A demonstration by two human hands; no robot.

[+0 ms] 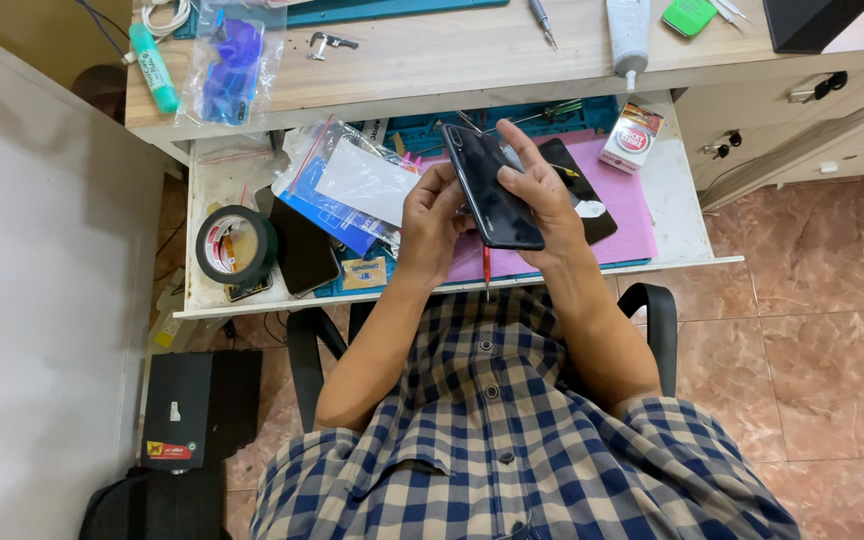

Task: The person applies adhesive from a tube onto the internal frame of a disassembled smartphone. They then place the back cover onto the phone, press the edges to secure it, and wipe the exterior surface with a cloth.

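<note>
Two hands on a dark phone (489,190), left hand (430,225) fingers curled gripping its edge, right hand (542,195) fingers spread across it

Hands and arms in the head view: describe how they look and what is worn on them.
Both are bare: the left hand and right hand have no gloves, rings or watch that can be seen. The forearms are uncovered up to the elbows. Short sleeves of a checked shirt in blue, dark navy and cream begin above them; it has a row of dark buttons down the front.

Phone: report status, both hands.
Left hand and right hand both grip dark phone. Held above pink mat in open drawer. Nothing blocking.
</note>
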